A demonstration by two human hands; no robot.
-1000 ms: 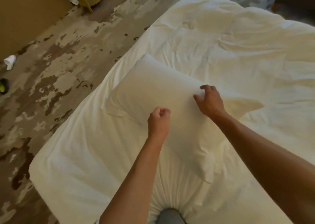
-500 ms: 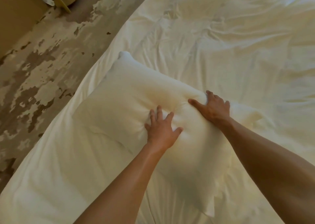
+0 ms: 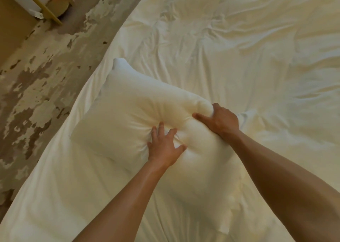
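Note:
A white pillow (image 3: 128, 112) lies on the bed near its left edge, dented in the middle. My left hand (image 3: 163, 146) presses flat into the pillow's centre with fingers spread. My right hand (image 3: 220, 122) grips the pillow's far right edge, thumb on top and fingers curled over the edge and hidden behind it. Both forearms reach in from the bottom of the head view.
The bed carries a rumpled white duvet (image 3: 239, 57) that fills the right and far side. To the left runs a patchy beige and brown carpet (image 3: 36, 94). A wooden-legged stand (image 3: 46, 7) with a white item stands at the top left.
My left hand went from a fist above the pillow to a flat, spread press into it. My right hand has curled its fingers over the pillow's edge. The pillow is more dented.

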